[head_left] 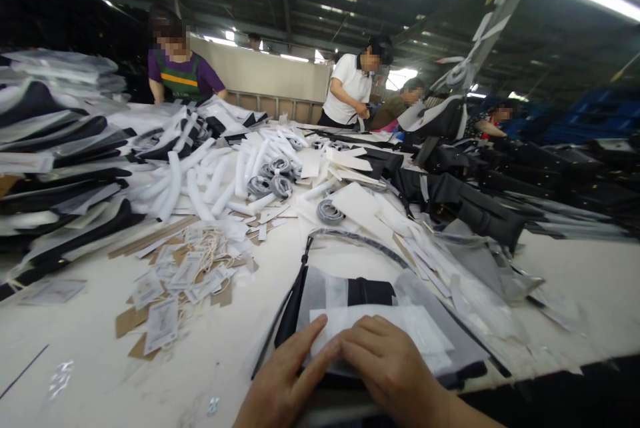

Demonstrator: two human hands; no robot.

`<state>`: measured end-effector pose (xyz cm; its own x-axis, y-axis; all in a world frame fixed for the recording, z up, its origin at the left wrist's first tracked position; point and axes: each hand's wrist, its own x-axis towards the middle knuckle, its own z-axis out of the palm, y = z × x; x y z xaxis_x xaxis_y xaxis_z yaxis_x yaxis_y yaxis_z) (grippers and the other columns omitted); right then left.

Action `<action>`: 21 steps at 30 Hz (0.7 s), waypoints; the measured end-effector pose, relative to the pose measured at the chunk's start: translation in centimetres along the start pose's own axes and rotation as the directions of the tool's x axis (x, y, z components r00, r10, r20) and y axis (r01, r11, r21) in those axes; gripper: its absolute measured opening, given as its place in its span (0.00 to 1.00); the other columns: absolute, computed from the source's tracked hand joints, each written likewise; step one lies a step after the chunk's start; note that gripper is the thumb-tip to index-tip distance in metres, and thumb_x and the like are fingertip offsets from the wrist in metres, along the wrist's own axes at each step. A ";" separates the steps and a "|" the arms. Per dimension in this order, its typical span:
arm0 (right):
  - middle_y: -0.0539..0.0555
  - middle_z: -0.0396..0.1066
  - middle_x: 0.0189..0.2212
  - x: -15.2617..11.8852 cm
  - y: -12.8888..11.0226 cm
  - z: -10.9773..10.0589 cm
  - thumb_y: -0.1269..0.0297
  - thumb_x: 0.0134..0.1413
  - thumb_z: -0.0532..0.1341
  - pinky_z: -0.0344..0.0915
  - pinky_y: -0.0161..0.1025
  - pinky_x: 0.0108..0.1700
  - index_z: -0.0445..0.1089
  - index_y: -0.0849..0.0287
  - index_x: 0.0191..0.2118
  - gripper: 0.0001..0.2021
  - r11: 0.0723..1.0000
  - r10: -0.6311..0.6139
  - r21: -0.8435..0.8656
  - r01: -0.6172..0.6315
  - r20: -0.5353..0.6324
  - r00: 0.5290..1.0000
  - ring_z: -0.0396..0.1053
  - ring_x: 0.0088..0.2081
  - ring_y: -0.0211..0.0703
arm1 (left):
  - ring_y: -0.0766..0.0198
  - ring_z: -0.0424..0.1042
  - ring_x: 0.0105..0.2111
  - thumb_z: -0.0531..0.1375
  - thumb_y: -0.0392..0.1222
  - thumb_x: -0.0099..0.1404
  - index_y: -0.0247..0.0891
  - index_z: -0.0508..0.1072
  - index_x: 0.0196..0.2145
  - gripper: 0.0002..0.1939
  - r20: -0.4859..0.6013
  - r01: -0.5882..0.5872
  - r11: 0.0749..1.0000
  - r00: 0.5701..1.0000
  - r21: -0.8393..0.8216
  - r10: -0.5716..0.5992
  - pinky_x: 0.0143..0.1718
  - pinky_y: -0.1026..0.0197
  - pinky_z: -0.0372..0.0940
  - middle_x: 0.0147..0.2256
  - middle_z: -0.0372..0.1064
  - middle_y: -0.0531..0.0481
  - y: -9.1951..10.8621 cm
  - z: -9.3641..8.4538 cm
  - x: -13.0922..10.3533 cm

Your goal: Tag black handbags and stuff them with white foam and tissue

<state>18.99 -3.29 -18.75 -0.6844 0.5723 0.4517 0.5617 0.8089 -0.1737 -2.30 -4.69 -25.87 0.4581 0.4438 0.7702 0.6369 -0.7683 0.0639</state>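
Note:
A black bag [287,315] with a wrapped handle lies on the pale table at the lower middle, covered by grey-white sheeting. White translucent wrapping [400,325] lies across its front. My left hand [290,375] rests at the near left part of the wrapping, its thumb and forefinger apart. Beside it, my right hand [390,361] has its fingers curled together on the wrapping's near edge; what they pinch is hidden. The two hands nearly touch at the fingertips.
Tags with strings [185,275] lie left of the bag. Beyond are white foam tubes [200,181], grey coils [280,185] and white cards [350,161]. Black bags [75,235] are stacked at left, more [460,201] at right. Several people stand behind the table [575,268].

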 end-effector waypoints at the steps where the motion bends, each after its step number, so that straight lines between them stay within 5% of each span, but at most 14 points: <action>1: 0.54 0.74 0.29 -0.1 0.0 0.1 0.70 0.70 0.50 0.60 0.42 0.32 0.71 0.59 0.35 0.14 1.000 -0.018 0.003 0.018 0.010 1.000 0.67 0.30 0.44 | 0.62 0.63 0.62 0.47 0.27 0.73 0.35 0.68 0.59 0.22 0.019 -0.025 1.000 1.000 -0.003 0.025 0.57 0.63 0.66 0.57 0.69 0.41 0.0 -0.1 0.1; 6: 0.56 0.76 0.31 -0.7 -0.1 -0.4 0.72 0.69 0.52 0.65 0.43 0.35 0.72 0.61 0.38 0.11 0.994 -0.101 0.034 0.100 0.016 0.995 0.70 0.33 0.45 | 0.55 0.57 0.65 0.47 0.29 0.74 0.34 0.65 0.62 0.22 0.082 -0.093 0.996 0.992 -0.017 0.094 0.59 0.56 0.66 0.61 0.65 0.48 0.1 -0.2 0.4; 11: 0.57 0.77 0.33 -1.1 -0.7 -0.9 0.72 0.69 0.52 0.67 0.43 0.36 0.72 0.59 0.48 0.12 0.991 -0.126 0.053 0.124 0.028 0.992 0.72 0.35 0.46 | 0.52 0.56 0.66 0.47 0.30 0.74 0.31 0.64 0.62 0.21 0.081 -0.077 0.997 0.994 -0.029 0.080 0.60 0.54 0.66 0.62 0.64 0.44 0.4 -0.4 0.1; 16: 0.57 0.76 0.31 -1.2 -1.1 -1.0 0.73 0.68 0.51 0.67 0.41 0.34 0.72 0.62 0.45 0.12 0.988 -0.120 0.105 0.115 0.045 0.992 0.70 0.32 0.44 | 0.50 0.57 0.65 0.47 0.30 0.74 0.30 0.69 0.58 0.19 0.056 -0.103 0.994 0.993 -0.019 0.104 0.60 0.51 0.65 0.60 0.66 0.43 0.6 -0.7 0.1; 21: 0.53 0.76 0.32 0.2 1.0 -3.1 0.68 0.67 0.56 0.67 0.40 0.37 0.73 0.60 0.39 0.08 0.976 0.050 0.208 -0.062 0.060 0.997 0.70 0.33 0.43 | 0.55 0.59 0.64 0.47 0.29 0.74 0.30 0.74 0.51 0.18 0.016 -0.123 0.992 0.992 -0.014 0.123 0.64 0.53 0.58 0.55 0.72 0.46 0.4 -0.4 0.0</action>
<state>20.84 -2.78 -16.17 -0.6818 0.6192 0.3895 0.4937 0.7824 -0.3797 -2.29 -5.19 -25.66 0.5431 0.3533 0.7617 0.5671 -0.8233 -0.0225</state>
